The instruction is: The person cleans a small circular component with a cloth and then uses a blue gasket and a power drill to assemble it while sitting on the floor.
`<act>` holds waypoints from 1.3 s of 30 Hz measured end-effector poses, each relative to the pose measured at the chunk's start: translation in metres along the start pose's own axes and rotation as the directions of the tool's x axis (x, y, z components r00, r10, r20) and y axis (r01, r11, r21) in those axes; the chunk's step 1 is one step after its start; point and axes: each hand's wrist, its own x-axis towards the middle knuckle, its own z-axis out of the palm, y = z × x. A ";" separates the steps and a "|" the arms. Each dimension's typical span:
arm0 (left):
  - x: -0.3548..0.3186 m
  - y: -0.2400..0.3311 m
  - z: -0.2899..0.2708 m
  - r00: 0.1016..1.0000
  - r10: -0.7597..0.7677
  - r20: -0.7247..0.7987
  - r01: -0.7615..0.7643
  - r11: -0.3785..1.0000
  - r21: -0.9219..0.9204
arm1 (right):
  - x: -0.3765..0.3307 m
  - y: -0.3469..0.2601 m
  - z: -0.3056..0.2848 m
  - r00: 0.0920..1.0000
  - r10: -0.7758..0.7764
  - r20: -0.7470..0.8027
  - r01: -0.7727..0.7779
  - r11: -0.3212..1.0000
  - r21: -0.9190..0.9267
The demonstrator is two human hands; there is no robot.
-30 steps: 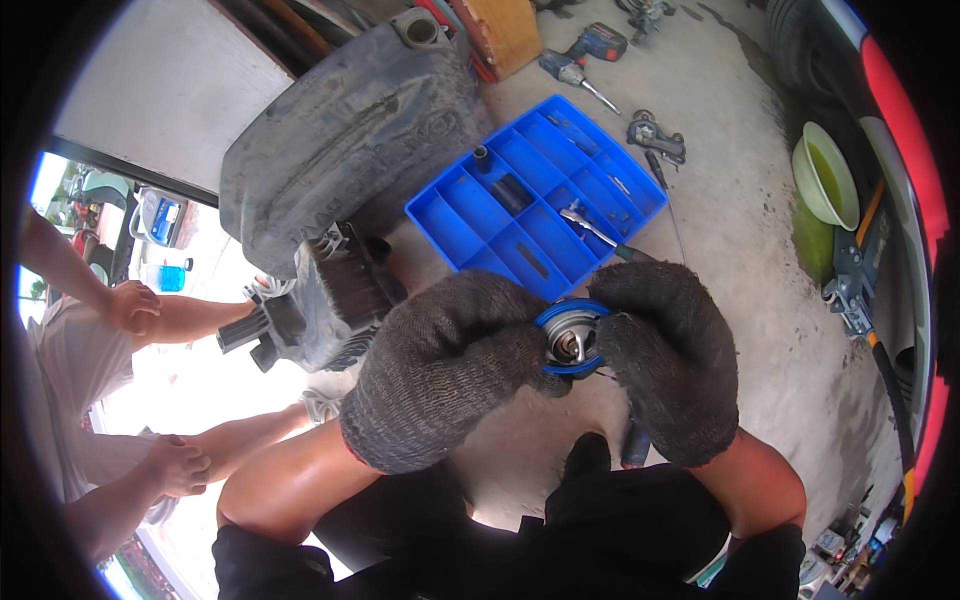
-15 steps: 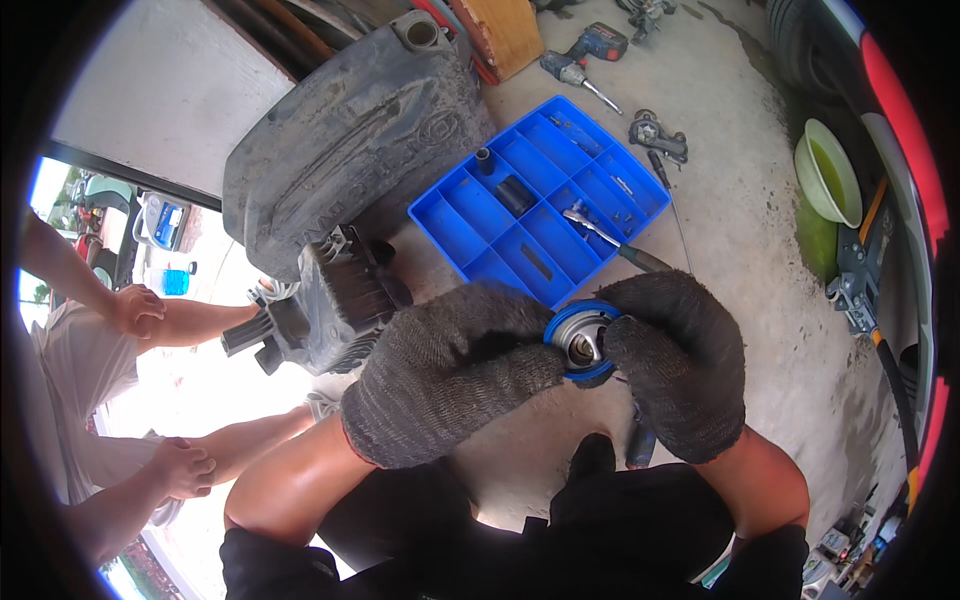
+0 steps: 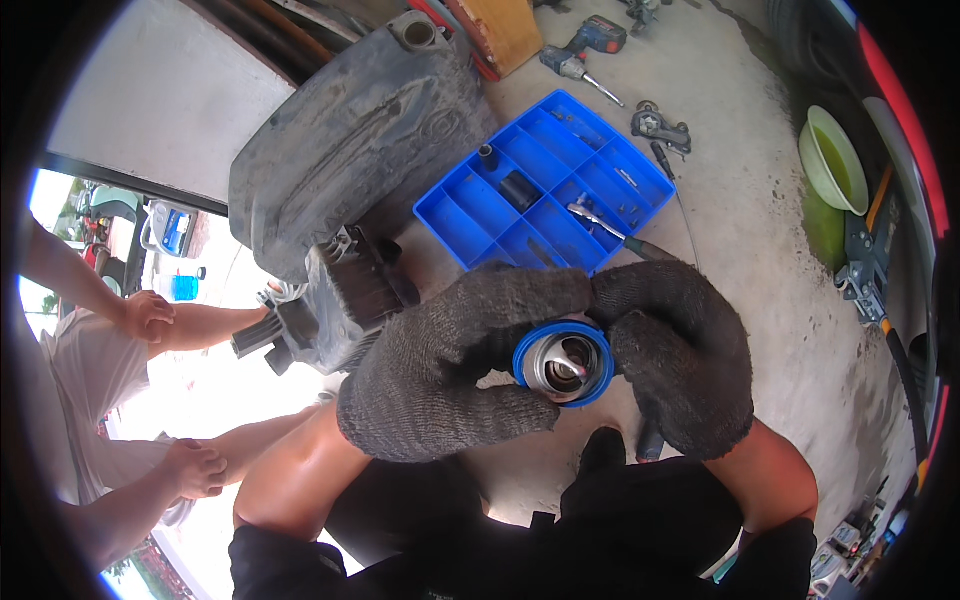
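Note:
Between my hands is a round metal engine thermostat (image 3: pixel 548 368) with a blue rubber ring around its rim. Its open face is turned up, showing a shiny metal bridge and a coil inside. My left hand (image 3: pixel 450 365), in a dark grey knit glove, curls around its left side, thumb along the lower edge and fingers over the top. My right hand (image 3: pixel 685 360), gloved alike, is closed against the right side of the ring; its fingertips are partly hidden. Just beyond my hands lies a blue compartment tray (image 3: pixel 468 207) holding a ratchet (image 3: pixel 610 228), a black socket (image 3: pixel 518 190) and small fasteners.
Left of the tray lie a dusty engine cover (image 3: pixel 340 130) and a black ribbed housing (image 3: pixel 350 290). A cordless drill (image 3: pixel 585 55) and a metal bracket part (image 3: pixel 662 128) rest beyond it. Rightward are a basin of green liquid (image 3: pixel 833 165) and a jack (image 3: pixel 865 265). Someone sits at the left (image 3: pixel 95 370).
The thermostat has come nearer and slightly left, its open face tilting up more. My left fingers have spread wider around it, and my right thumb has moved off its face to the side.

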 end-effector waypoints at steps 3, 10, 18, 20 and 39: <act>-0.001 0.006 -0.003 1.000 0.001 0.017 -0.003 0.996 0.094 | -0.003 -0.003 -0.001 0.998 0.066 0.016 -0.067 0.989 0.135; -0.003 0.005 0.006 0.993 -0.022 -0.116 0.028 0.998 0.058 | -0.007 0.003 0.000 0.988 -0.140 0.065 0.150 0.970 -0.189; -0.003 0.000 0.010 0.993 0.022 -0.113 -0.017 0.999 0.044 | -0.009 -0.017 0.001 0.976 0.215 0.016 -0.215 0.976 -0.047; -0.005 0.007 0.015 0.980 -0.067 -0.188 0.073 0.997 0.027 | -0.005 -0.018 0.003 0.960 0.279 0.021 -0.280 0.960 0.027; 0.004 0.002 0.009 0.989 0.097 -0.114 -0.083 0.989 0.124 | -0.001 -0.002 -0.004 0.989 0.088 0.119 -0.106 0.982 0.153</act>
